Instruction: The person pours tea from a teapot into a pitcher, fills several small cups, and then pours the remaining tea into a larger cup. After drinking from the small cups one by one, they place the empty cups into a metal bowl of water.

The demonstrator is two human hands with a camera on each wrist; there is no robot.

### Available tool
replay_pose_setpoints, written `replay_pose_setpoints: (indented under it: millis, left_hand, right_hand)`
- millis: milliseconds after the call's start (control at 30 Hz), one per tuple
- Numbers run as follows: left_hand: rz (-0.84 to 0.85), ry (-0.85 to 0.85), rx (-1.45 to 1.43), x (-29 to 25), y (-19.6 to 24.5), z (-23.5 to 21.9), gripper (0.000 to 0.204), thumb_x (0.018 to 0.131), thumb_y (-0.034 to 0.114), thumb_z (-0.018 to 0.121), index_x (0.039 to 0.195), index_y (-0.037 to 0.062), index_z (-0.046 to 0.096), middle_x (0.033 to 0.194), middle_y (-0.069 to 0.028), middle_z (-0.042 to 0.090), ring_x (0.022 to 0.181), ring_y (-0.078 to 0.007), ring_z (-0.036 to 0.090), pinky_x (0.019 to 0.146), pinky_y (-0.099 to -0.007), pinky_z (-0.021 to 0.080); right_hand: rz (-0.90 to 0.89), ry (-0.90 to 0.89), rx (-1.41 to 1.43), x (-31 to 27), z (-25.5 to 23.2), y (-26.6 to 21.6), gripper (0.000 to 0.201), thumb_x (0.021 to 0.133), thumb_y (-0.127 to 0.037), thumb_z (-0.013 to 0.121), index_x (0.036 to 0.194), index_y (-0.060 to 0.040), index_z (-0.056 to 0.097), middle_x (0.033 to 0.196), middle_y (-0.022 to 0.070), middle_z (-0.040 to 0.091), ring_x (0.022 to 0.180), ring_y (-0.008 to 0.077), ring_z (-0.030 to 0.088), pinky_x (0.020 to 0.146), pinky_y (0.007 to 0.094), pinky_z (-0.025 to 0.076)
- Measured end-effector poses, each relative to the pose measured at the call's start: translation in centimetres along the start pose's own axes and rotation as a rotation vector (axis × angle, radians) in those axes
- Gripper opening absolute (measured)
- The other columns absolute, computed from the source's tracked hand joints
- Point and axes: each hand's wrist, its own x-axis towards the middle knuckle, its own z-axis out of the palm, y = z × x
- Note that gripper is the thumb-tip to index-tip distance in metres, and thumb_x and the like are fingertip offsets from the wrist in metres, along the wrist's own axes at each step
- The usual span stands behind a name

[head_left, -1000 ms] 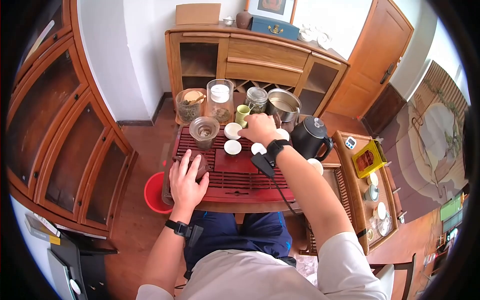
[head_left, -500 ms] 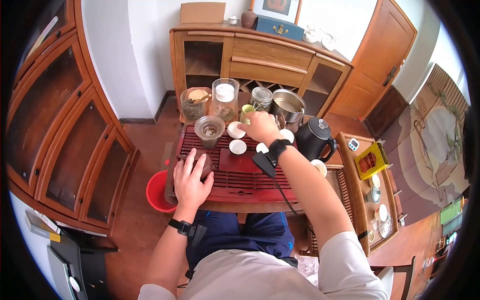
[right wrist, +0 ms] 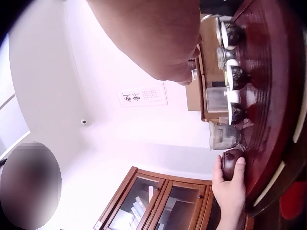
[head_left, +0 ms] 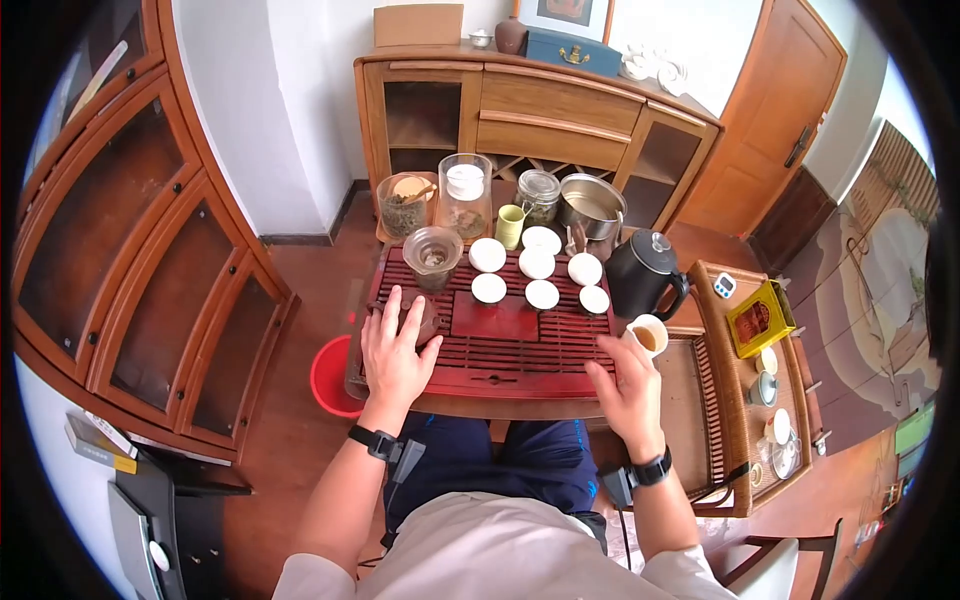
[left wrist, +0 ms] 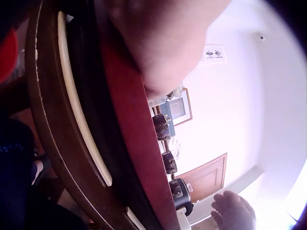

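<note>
My left hand [head_left: 395, 350] lies over a dark brown teapot [right wrist: 231, 163] at the left of the red slatted tea tray [head_left: 500, 380]. Its fingers are straight and spread across the pot, with the thumb along the near side. My right hand [head_left: 630, 385], fingers loosely bent, hovers by the tray's right edge. Just beyond its fingertips stands a white pitcher [head_left: 655, 325] with brown tea inside. Several small cups, white inside and dark patterned outside, stand on the tray, among them a front cup [head_left: 542, 294]. A glass vessel with a strainer [head_left: 433, 255] is behind the teapot.
A black kettle [head_left: 645, 272] stands right of the cups. Behind the tray are glass tea jars [head_left: 405, 212], a green cup [head_left: 509, 228] and a metal pot [head_left: 592, 205]. A side stand [head_left: 745, 415] holds a yellow tin [head_left: 760, 320]. A red bucket [head_left: 335, 380] sits at left.
My right hand has drawn back from among the cups and moved right and nearer my body, beside the pitcher. The left hand stays on the teapot. The head view has shifted slightly.
</note>
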Motion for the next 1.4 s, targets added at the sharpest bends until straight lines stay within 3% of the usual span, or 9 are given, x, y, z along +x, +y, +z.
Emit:
replay_pose_setpoints:
  millis: [400, 533, 700, 867, 1000, 1033, 1133, 1200, 1400]
  left_hand:
    - [0.066, 0.065, -0.073, -0.4, -0.1, 0.0, 0.065, 0.078, 0.024, 0.088, 0.137, 0.0088, 0.068, 0.152, -0.016, 0.058, 0.125, -0.0413, 0.06, 0.107, -0.0532, 0.048]
    - [0.06, 0.03, -0.05, -0.3, 0.1, 0.0, 0.067, 0.077, 0.024, 0.088, 0.139, 0.0095, 0.067, 0.154, -0.016, 0.057, 0.125, -0.0404, 0.061, 0.107, -0.0524, 0.049]
    - [0.044, 0.008, 0.002, -0.1, 0.0, -0.1, 0.069, 0.078, 0.027, 0.088, 0.141, 0.0098, 0.066, 0.155, -0.0172, 0.056, 0.126, -0.0405, 0.061, 0.106, -0.0523, 0.049]
    - [0.042, -0.001, -0.028, 0.1, 0.0, 0.1, 0.068, 0.091, 0.034, 0.079, 0.149, 0.0063, 0.058, 0.156, -0.0211, 0.055, 0.127, -0.0441, 0.061, 0.107, -0.0528, 0.048]
    - [-0.054, 0.02, -0.071, 0.1, 0.3, 0.0, 0.079, 0.098, 0.031, 0.07, 0.16, -0.0035, 0.036, 0.153, -0.0262, 0.055, 0.127, -0.047, 0.061, 0.108, -0.0533, 0.048]
    - [-0.141, 0.033, -0.15, 0.3, 0.5, -0.1, 0.071, 0.098, 0.029, 0.07, 0.155, -0.0043, 0.044, 0.153, -0.0271, 0.055, 0.13, -0.0473, 0.059, 0.109, -0.0536, 0.048]
    - [-0.067, 0.058, -0.128, 0.9, 0.0, -0.3, 0.056, 0.097, 0.026, 0.07, 0.142, -0.006, 0.059, 0.147, -0.0273, 0.06, 0.127, -0.0458, 0.063, 0.107, -0.0514, 0.05]
    - [-0.191, 0.048, -0.246, 1.6, 0.7, -1.0, 0.04, 0.096, 0.023, 0.07, 0.126, -0.0043, 0.071, 0.137, -0.025, 0.067, 0.122, -0.0426, 0.067, 0.103, -0.0482, 0.054]
    - [-0.267, -0.032, -0.219, 3.1, 0.4, -2.0, 0.027, 0.097, 0.021, 0.07, 0.115, 0.0009, 0.074, 0.128, -0.0191, 0.073, 0.114, -0.0396, 0.071, 0.097, -0.0467, 0.057]
  right_hand:
    - [0.457, 0.269, -0.035, -9.4, -3.1, 5.2, 0.029, 0.093, -0.01, 0.078, 0.118, 0.0012, 0.072, 0.117, 0.0208, 0.072, 0.111, 0.0381, 0.069, 0.099, 0.0447, 0.054]
    - [0.469, 0.267, -0.024, -8.2, -2.6, 7.2, 0.043, 0.091, -0.013, 0.08, 0.128, 0.0028, 0.066, 0.127, 0.0228, 0.068, 0.12, 0.0389, 0.064, 0.105, 0.0452, 0.051]
    - [0.616, 0.258, 0.057, -6.0, 0.0, 11.7, 0.084, 0.084, -0.018, 0.088, 0.15, 0.0104, 0.045, 0.144, 0.0282, 0.059, 0.14, 0.0383, 0.055, 0.116, 0.0447, 0.046]
    - [0.631, 0.205, 0.182, -3.8, 0.9, 13.2, 0.096, 0.08, -0.011, 0.09, 0.156, 0.0099, 0.035, 0.147, 0.0283, 0.059, 0.137, 0.0337, 0.059, 0.114, 0.0403, 0.047]
    - [0.616, 0.239, 0.159, -3.4, 1.7, 14.0, 0.096, 0.078, -0.011, 0.09, 0.155, 0.0089, 0.037, 0.135, 0.0265, 0.067, 0.125, 0.0324, 0.067, 0.105, 0.0399, 0.054]
    - [0.637, 0.223, 0.163, -3.6, 1.7, 14.4, 0.095, 0.078, -0.012, 0.09, 0.155, 0.0087, 0.037, 0.134, 0.0259, 0.068, 0.125, 0.0326, 0.067, 0.105, 0.0401, 0.054]
    - [0.647, 0.205, 0.136, -3.3, 1.3, 14.0, 0.094, 0.078, -0.012, 0.09, 0.154, 0.0078, 0.04, 0.135, 0.0255, 0.068, 0.124, 0.0329, 0.068, 0.105, 0.0405, 0.054]
    - [0.651, 0.196, 0.138, -3.3, 1.3, 14.1, 0.092, 0.077, -0.012, 0.09, 0.153, 0.0077, 0.041, 0.134, 0.0252, 0.068, 0.124, 0.0326, 0.068, 0.105, 0.0406, 0.054]
    - [0.666, 0.202, 0.168, -2.8, 0.9, 13.6, 0.085, 0.077, -0.011, 0.09, 0.148, 0.007, 0.047, 0.133, 0.0218, 0.068, 0.122, 0.0297, 0.068, 0.105, 0.0396, 0.054]
